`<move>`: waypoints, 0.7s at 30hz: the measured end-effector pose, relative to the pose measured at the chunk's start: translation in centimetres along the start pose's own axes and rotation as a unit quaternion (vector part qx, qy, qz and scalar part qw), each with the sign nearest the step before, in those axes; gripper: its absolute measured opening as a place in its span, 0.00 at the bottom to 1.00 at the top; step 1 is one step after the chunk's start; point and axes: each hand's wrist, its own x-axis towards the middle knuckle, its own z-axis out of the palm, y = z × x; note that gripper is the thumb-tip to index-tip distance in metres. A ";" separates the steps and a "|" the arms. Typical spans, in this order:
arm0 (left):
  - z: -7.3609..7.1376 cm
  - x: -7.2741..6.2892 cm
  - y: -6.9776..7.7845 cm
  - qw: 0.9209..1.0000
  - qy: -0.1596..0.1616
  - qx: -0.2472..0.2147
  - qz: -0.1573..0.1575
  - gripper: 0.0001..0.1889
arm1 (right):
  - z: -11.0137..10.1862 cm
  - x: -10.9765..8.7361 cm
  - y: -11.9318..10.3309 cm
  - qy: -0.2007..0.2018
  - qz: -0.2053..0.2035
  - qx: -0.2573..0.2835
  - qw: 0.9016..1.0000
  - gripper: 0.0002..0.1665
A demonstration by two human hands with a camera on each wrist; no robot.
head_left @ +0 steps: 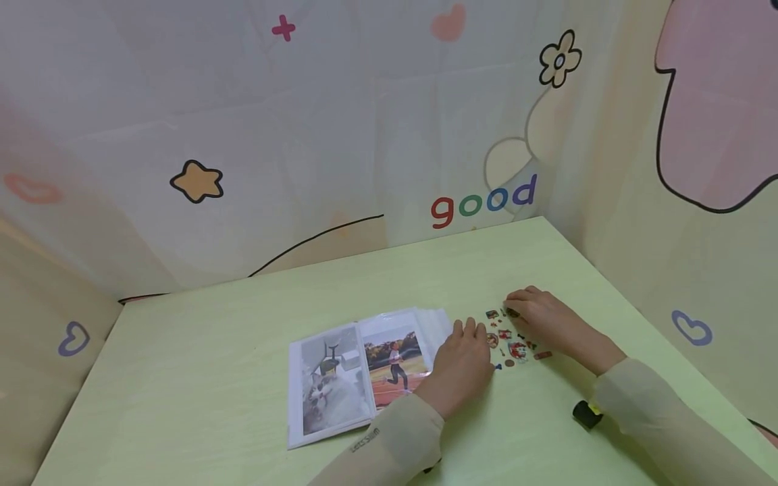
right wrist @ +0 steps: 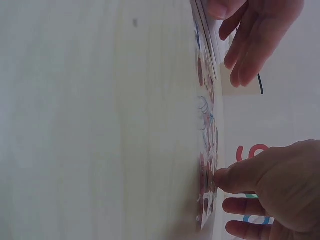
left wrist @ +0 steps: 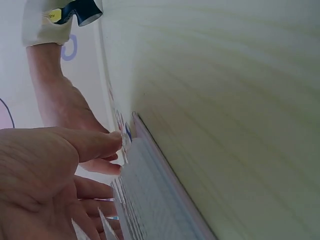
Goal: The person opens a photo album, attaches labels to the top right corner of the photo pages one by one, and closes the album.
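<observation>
A photo album [head_left: 294, 395] lies spread on the table, a greyish photo on its left page and a photo of a runner on its right page. My left hand [head_left: 463, 361] is over the album's right edge, thumb and fingers loosely extended beside the page edges [left wrist: 145, 195]. To the right of the album lies a sheet of small colourful stickers [head_left: 516, 349]. My right hand [head_left: 543, 320] is at the sheet's far right part. In the right wrist view, its thumb tip is right at the sheet, with the other fingers apart from the thumb.
The pale green table [head_left: 182, 364] stands against a printed cloth backdrop [head_left: 340, 135] at the back and sides. A black cylindrical object [head_left: 586, 414] shows by the right sleeve.
</observation>
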 end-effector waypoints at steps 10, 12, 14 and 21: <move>0.2 0.1 0.6 0.999 -0.039 0.010 -0.027 0.31 | -0.2 0.0 -0.3 -0.011 0.012 0.002 1.000 0.13; 0.2 0.0 0.6 0.999 -0.038 0.018 -0.025 0.29 | -0.2 0.0 -0.4 -0.013 0.013 0.003 1.000 0.13; 0.3 0.0 0.7 0.999 -0.042 0.023 -0.024 0.28 | -0.2 0.0 -0.4 -0.013 0.013 0.004 1.000 0.13; 0.2 -0.1 1.1 0.997 -0.066 0.030 -0.023 0.29 | -0.2 0.0 -0.3 -0.020 0.020 0.008 1.000 0.13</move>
